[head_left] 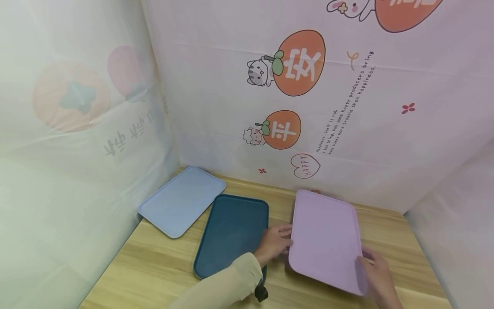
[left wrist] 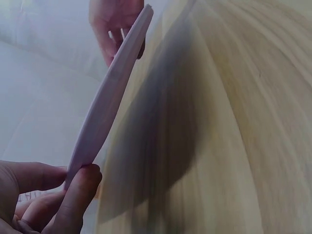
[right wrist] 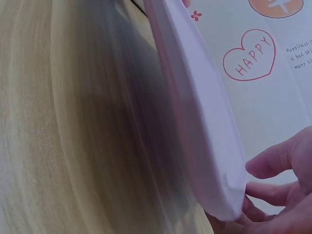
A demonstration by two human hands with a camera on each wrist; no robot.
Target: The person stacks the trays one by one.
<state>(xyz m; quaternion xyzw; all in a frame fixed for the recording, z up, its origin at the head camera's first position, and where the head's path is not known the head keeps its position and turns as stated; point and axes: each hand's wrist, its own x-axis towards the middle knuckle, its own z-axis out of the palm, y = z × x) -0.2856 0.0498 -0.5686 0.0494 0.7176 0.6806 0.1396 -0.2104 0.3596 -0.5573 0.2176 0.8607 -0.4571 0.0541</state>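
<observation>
Fingers (left wrist: 78, 200) on tray (head_left: 326, 240) above wooden table (head_left: 386, 231)

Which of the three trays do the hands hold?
The pink tray, gripped by the left hand and right hand; the dark teal tray and light blue tray lie on the table.

The head view looks forward and down from above the table (head_left: 131, 266); both wrist views sit close, nearly edge-on to the lilac tray (head_left: 326, 241), lower right of the head frame; head and right wrist views share the heart print (head_left: 305, 166).
</observation>
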